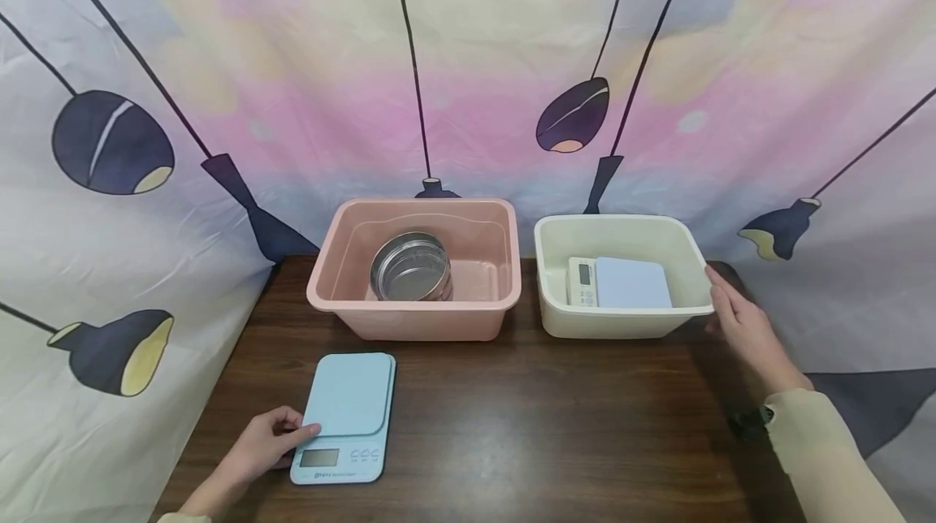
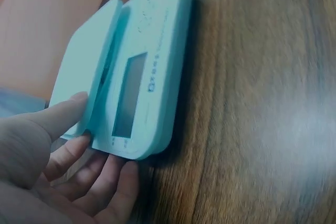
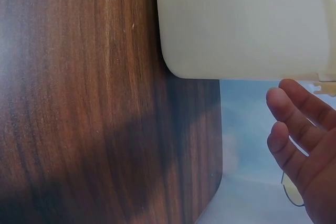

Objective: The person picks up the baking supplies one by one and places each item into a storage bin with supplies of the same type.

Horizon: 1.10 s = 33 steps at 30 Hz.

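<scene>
A light blue kitchen scale (image 1: 347, 397) lies on the table at front left, its display and buttons toward the person. The left hand (image 1: 263, 446) grips its left edge; in the left wrist view the thumb (image 2: 68, 114) presses on the top plate while the other fingers are at the side and lower edge. At the right, a cream plastic basin (image 1: 621, 322) contains a white kitchen scale (image 1: 632, 283). Beside that basin's right wall, the right hand (image 1: 749, 332) touches the rim, fingers loosely extended. The right wrist view shows its fingertips (image 3: 278, 98) by the basin's outside.
A pink plastic basin (image 1: 417, 324) stands left of the cream one, with round metal pans or sieves (image 1: 411, 267) in it. Both basins are at the back of the dark wooden table (image 1: 541, 417). Behind hangs a patterned cloth (image 1: 483, 60).
</scene>
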### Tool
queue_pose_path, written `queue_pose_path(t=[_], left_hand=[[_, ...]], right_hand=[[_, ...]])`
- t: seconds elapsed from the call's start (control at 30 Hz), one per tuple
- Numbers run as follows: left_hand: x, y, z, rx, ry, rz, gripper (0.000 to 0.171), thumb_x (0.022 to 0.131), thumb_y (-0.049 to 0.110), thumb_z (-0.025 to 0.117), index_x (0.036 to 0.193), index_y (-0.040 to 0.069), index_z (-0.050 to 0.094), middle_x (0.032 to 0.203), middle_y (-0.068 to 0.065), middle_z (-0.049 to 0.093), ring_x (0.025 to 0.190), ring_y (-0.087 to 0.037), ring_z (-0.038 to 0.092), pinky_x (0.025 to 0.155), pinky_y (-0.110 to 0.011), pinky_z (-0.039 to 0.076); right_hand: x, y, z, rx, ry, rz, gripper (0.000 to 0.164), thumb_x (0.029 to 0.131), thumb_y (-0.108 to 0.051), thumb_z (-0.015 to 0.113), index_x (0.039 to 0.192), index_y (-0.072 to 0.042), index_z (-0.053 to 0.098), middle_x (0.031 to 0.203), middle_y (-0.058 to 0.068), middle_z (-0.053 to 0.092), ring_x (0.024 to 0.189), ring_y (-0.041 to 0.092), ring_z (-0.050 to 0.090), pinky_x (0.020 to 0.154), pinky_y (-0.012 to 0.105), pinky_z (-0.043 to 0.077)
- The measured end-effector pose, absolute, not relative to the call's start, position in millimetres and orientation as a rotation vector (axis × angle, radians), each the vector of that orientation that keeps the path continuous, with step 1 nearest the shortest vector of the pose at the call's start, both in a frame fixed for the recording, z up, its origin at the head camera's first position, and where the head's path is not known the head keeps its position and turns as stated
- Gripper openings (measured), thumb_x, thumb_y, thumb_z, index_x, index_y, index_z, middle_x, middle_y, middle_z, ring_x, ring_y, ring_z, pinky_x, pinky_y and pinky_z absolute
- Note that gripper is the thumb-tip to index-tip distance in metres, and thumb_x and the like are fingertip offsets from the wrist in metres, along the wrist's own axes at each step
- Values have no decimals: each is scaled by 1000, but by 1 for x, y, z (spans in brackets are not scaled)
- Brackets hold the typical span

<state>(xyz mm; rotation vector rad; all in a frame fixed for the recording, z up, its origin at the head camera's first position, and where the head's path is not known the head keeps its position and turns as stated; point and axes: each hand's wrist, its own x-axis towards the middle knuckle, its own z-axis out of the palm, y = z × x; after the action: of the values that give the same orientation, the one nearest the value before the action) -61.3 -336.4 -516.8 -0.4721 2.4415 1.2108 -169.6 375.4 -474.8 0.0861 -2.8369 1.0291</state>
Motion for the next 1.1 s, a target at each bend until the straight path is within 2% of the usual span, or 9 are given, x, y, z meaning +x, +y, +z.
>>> queue_pose_path(t=[0.17,0.33,0.47,0.67,0.87,0.97,1.03,1.1], left_hand=[[-62,-339,-514,-392,2344,1303,36,96,25,78,108,-2,58,103,-11,65,86,-20,64,71,-42,65],[-61,-351,-511,-142,2147,1403,58,94,16,80,129,-7,40,118,-21,60,91,-24,67,72,-45,66],[-60,-360,-511,16,1990,1482,68,92,5,79,135,-10,28,118,-22,59,97,-28,68,78,-47,66],[-59,-369,-517,107,1920,1551,66,92,0,77,133,-10,26,115,-18,69,100,-30,71,77,-47,66],[-59,-374,-522,90,1937,1560,58,92,-1,76,119,-6,25,113,-21,71,98,-25,73,76,-45,66],[-59,-377,-522,88,1944,1569,62,94,-1,74,127,-16,24,116,-26,71,98,-27,74,78,-44,66],[-59,-377,-522,59,1954,1563,72,96,2,74,137,-22,21,119,-27,71,99,-27,74,80,-43,65],[-59,-378,-522,32,1964,1561,80,97,5,73,147,-24,18,121,-28,70,101,-29,74,83,-43,65]], right_hand=[[-170,376,-475,92,-2841,1006,55,116,-34,29,166,-12,25,80,13,65,69,18,58,59,29,45],[-170,376,-474,93,-2844,994,55,116,-35,28,166,-12,25,80,13,64,68,15,57,59,29,45],[-170,375,-473,84,-2852,993,56,116,-36,27,166,-13,25,78,12,64,68,14,56,58,28,45],[-168,373,-474,76,-2847,999,55,116,-35,28,166,-13,25,80,12,64,68,12,55,58,28,43],[-168,373,-474,76,-2847,1006,55,116,-35,28,166,-12,25,81,13,64,68,14,56,58,28,43],[-168,373,-474,74,-2850,1010,56,116,-35,27,166,-11,25,81,14,65,68,16,56,59,29,44],[-168,374,-474,76,-2850,1010,56,116,-35,27,166,-11,24,82,14,65,69,17,56,59,29,44],[-168,374,-475,77,-2851,1009,56,116,-35,27,166,-12,24,81,14,64,69,17,56,59,29,44]])
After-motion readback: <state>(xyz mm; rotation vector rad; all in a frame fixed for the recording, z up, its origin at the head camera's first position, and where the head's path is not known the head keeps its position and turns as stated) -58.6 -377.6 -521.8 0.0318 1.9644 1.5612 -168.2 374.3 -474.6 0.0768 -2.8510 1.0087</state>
